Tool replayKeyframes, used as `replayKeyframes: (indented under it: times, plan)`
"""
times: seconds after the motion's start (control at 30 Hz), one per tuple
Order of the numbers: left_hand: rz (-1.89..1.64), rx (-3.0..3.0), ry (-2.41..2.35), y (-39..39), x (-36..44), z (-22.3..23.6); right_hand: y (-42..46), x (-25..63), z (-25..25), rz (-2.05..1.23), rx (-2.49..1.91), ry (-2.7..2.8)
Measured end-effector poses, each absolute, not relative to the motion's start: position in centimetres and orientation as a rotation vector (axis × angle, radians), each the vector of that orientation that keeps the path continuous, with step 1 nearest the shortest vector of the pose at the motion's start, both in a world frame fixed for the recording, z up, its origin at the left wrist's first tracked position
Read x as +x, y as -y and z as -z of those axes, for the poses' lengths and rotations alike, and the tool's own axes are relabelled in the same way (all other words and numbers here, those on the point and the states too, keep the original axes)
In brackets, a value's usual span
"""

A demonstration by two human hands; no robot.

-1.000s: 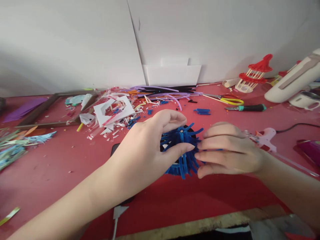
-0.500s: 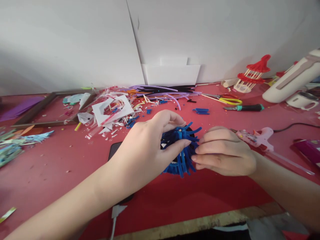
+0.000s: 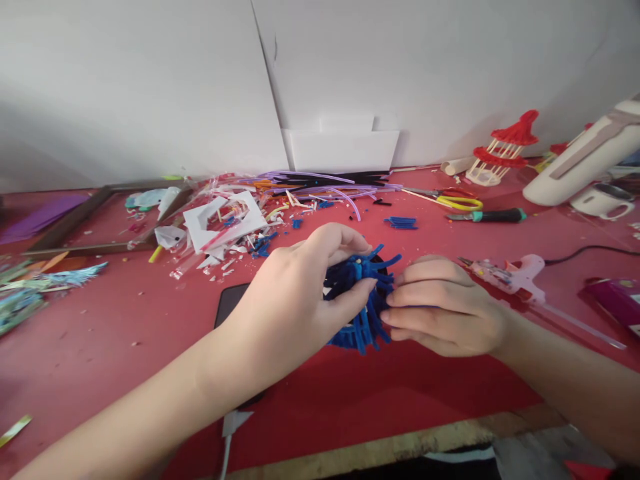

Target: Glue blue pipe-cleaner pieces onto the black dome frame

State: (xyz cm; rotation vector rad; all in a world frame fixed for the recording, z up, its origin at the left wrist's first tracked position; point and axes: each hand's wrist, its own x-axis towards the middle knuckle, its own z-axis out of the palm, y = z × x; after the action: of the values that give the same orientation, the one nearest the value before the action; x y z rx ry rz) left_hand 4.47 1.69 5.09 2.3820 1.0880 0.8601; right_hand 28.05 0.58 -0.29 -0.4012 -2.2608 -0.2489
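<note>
Between my hands is a round craft piece of blue pipe cleaners (image 3: 364, 327), its short ends sticking out like a fringe. My left hand (image 3: 305, 287) grips it from the left, thumb across the front and fingers curled over the top. At its right edge, my right hand (image 3: 445, 307) has its fingers pressed together around the blue ends; exactly what the fingertips pinch is hidden. Under my left wrist lies a dark phone (image 3: 230, 303) with a white cable (image 3: 227, 443) at its lower end.
A pink glue gun (image 3: 520, 277) lies right of my right hand. Behind it are a cutter (image 3: 493, 216), yellow-handled scissors (image 3: 460, 201), a red-roofed stick model (image 3: 500, 157) and a mug (image 3: 603, 200). Cut blue pieces (image 3: 401, 223), pipe cleaners (image 3: 310, 179) and foam scraps (image 3: 225, 223) lie toward the wall.
Both hands keep their hold on the blue piece, with only a slight shift of the right fingers. The whole view has moved a little.
</note>
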Motion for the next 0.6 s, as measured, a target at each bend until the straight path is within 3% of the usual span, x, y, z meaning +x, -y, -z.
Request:
replayKeyframes:
  times: [0.13,0.33,0.6]
  plan:
    - [-0.824,2.36,-1.049,-1.9,4.0,-5.4,-1.5,30.2,-0.5,0.214,-0.457,2.202]
    - [-0.674,2.297,-0.917,-3.5,3.0,-5.8,-1.9,36.5,0.7,0.179,-1.261,1.823]
    - [-0.541,2.256,-0.749,-5.2,1.6,-6.1,-0.5,43.7,5.3,0.279,-1.435,2.261]
